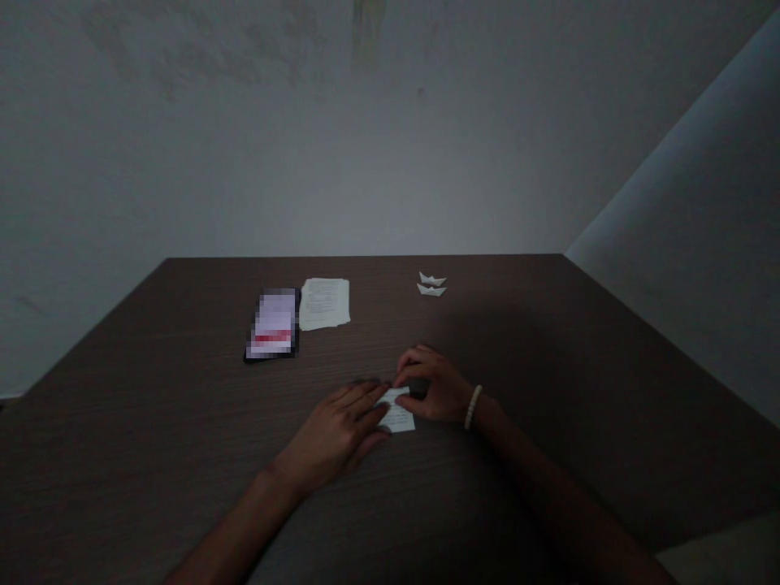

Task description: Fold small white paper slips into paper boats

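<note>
**Small paper, tight grip, little room for error**

The small white paper (396, 414) lies on the dark wood table (152, 390), low and just right of centre in the frame, between my two hands. My left hand (332, 431) rests flat with its fingertips against the paper's left side, and I cannot tell whether it grips or only presses. My right hand (435, 386) curls over from the right, its thumb and fingers apparently pinched on the paper's upper part. The bead bracelet (473, 406) sits clear of the paper on that wrist. My hands nearly meet and hide much of the paper.

The risk, as I judge it, lies in that small grip: if my right pinch eases, the paper could spring open or slide on the smooth table. Uneven pressure could set a crease crooked, and the dim light makes the edges hard to line up. A careless reach could knock the two paper boats (432, 284) at upper centre. The printed sheets (325, 303) and the phone (272, 323) lie farther left.
</note>
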`<state>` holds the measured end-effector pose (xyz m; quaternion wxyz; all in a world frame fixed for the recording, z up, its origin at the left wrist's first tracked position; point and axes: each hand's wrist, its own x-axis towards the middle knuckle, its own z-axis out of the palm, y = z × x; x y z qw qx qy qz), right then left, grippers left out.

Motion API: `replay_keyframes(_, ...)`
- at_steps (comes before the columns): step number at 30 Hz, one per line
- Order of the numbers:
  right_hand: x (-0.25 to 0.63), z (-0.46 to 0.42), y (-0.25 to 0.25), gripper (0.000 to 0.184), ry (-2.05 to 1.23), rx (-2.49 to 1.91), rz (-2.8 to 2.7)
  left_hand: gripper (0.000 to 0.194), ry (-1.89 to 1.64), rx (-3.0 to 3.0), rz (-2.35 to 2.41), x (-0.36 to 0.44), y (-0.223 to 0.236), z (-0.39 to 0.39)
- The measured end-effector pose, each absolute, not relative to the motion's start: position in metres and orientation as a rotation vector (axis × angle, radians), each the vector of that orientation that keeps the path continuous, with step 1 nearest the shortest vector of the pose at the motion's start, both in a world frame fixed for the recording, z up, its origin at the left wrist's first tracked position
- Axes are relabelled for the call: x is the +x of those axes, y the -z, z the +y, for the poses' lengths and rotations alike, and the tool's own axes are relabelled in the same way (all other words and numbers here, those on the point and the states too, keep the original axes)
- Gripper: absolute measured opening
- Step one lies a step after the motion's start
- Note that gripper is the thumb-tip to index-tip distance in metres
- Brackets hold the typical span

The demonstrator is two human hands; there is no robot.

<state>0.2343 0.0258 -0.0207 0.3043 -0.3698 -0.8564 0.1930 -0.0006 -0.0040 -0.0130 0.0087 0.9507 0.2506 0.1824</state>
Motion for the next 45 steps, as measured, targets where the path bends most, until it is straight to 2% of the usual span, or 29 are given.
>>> replay_keyframes(40, 0.2353, 0.0260, 0.0157, 0.020, -0.529, -0.966, -2.299, 0.023, -0.512, 2.825, 0.786, -0.0018, 0.0075, -0.0034)
replay_keyframes(45, 0.2356, 0.0261, 0.0165, 0.020, -0.532, -0.963, -2.300, 0.027, -0.505, 2.768, 0.745, -0.0058, 0.0045, -0.0008)
